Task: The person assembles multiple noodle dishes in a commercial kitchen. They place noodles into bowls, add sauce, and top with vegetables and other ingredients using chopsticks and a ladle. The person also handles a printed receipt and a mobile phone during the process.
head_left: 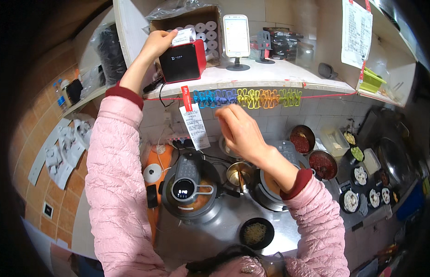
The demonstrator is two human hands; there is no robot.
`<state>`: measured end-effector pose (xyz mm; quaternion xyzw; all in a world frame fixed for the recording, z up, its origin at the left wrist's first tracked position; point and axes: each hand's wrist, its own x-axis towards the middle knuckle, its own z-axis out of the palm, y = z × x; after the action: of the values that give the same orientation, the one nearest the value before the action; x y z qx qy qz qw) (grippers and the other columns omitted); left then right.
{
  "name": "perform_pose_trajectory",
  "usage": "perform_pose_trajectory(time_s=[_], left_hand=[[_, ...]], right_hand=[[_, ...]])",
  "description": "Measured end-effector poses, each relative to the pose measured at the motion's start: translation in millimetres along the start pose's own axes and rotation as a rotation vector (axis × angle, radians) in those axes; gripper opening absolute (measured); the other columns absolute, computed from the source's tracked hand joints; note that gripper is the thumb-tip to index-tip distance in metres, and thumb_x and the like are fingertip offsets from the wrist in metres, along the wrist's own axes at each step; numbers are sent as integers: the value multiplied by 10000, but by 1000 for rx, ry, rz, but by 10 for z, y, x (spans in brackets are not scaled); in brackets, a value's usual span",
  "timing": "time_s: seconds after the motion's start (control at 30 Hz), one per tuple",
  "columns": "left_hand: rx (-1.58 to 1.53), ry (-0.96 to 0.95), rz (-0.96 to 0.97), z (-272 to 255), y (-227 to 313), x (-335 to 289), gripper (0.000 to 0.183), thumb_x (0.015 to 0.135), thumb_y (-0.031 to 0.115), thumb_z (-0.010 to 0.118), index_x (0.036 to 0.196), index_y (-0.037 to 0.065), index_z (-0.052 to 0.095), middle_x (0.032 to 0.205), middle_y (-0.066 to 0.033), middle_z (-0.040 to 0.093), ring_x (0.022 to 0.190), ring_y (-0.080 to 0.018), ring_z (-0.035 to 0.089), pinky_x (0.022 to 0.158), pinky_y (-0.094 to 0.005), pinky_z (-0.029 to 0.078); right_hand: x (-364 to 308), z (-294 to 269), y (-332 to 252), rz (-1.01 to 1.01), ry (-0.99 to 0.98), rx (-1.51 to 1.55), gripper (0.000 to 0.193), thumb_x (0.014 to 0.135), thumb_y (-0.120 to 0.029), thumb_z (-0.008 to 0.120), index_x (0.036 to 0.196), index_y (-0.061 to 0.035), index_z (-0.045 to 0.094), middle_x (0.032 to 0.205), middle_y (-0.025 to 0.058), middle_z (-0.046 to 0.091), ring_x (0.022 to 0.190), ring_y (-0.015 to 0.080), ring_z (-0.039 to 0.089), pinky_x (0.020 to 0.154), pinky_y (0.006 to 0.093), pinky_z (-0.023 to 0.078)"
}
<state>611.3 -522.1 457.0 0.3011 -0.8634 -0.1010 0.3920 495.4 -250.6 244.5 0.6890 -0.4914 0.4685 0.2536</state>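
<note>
Left hand: the left hand [156, 43] is up on the shelf, fingers pinched on the white receipt slip [182, 37] coming out of the top of the printer.
Right hand: the right hand [239, 130] hangs in the air just under the front edge of the shelf, fingers loosely curled and holding nothing, close below the row of clips.
Printer: a small red-and-black receipt printer [182, 61] stands near the left end of the shelf, at its front edge.
Shelf: a white wall shelf [279, 74] carries a box of paper rolls [203, 30] behind the printer, and a phone on a stand [236, 37] to its right.
Clips: coloured clips [247, 98] in blue, yellow, orange and green hang on a red cord along the front edge of the shelf; a printed slip [194, 125] dangles at the left end of the cord.
Desk: the steel desk [224, 226] below bears two round cookers [189, 189], a small brass pot [239, 173] between them, and a black bowl of noodles [255, 233] near its front edge.
Right side of desk: bowls of red sauce [322, 164] and small dishes of toppings [360, 175].
Room: white tiled wall behind the desk, orange-brown tile at the left.
</note>
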Motion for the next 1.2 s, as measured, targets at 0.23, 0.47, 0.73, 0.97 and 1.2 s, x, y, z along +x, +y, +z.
perform_pose_trajectory(time_s=[0.23, 0.47, 0.73, 0.97, 1.2], left_hand=[[-514, 58, 25, 280, -225, 209, 659, 846, 369, 709, 1295, -71, 511, 1063, -152, 678, 960, -190, 642, 856, -305, 492], [-865, -42, -62, 139, -306, 183, 608, 848, 196, 736, 1335, -31, 451, 1076, -96, 637, 919, -133, 621, 815, -254, 492], [-854, -119, 25, 119, -310, 89, 422, 886, 195, 674, 1237, -9, 559, 1050, -62, 637, 915, -120, 586, 863, -250, 460], [-861, -80, 14, 134, -300, 67, 395, 900, 207, 662, 1222, 0, 569, 1041, -46, 642, 925, -104, 587, 865, -243, 457], [-824, -78, 14, 142, -319, 97, 408, 912, 202, 651, 1250, -7, 554, 1070, -37, 644, 951, -84, 598, 879, -225, 452]], right_hand=[[977, -325, 857, 317, 336, -111, 374, 809, -92, 645, 1155, 17, 558, 1099, 196, 599, 1041, 320, 591, 912, 403, 473], [1734, -515, 1769, 935, 73, 578, 509, 830, -160, 720, 1277, -6, 532, 1317, 137, 527, 1243, 239, 479, 1102, 387, 303], [1829, -607, 2117, 934, -130, 696, 321, 840, -162, 710, 1129, -56, 619, 1160, 63, 594, 1143, 188, 516, 1043, 369, 353], [1904, -596, 2025, 1013, -72, 624, 301, 918, -425, 640, 926, -124, 626, 903, 0, 635, 920, 140, 575, 941, 364, 431], [1812, -590, 2006, 885, -109, 565, 299, 805, -277, 766, 993, -76, 647, 906, 32, 619, 945, 170, 580, 974, 414, 441]])
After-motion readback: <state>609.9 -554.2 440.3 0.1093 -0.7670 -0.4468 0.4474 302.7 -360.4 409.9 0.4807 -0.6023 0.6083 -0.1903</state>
